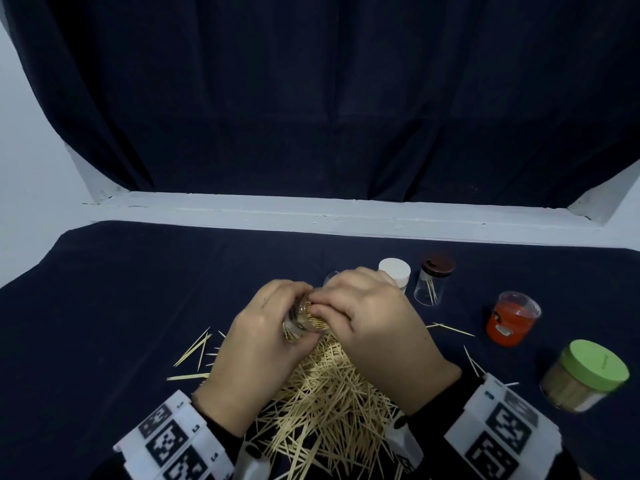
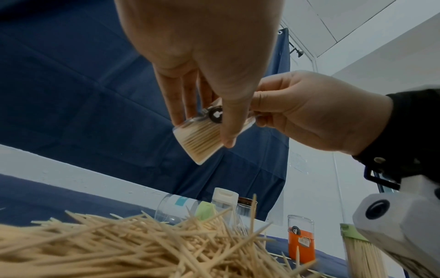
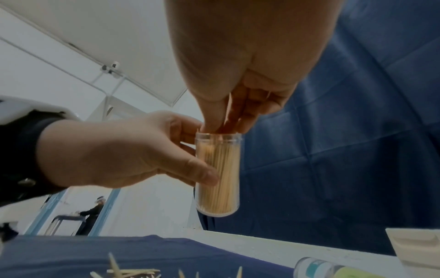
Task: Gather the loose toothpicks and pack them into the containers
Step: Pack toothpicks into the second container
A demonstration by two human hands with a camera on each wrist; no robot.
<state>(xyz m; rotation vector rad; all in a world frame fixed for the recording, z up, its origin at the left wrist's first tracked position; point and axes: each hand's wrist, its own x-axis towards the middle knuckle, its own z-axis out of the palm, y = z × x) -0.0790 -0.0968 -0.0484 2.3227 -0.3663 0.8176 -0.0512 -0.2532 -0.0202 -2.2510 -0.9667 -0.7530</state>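
Dark cloth covers the worktop [image 1: 121, 306]; at frame centre, left hand [image 1: 256, 344] grips a clear jar [image 3: 218, 175], right hand [image 1: 377, 327] pinches toothpicks [image 3: 229, 105] at its mouth.

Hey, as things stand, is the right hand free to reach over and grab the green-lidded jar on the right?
Probably not right away: the right hand is pinching toothpicks into the clear tube that the left hand holds. The path to the green-lidded jar looks unobstructed once it lets go.
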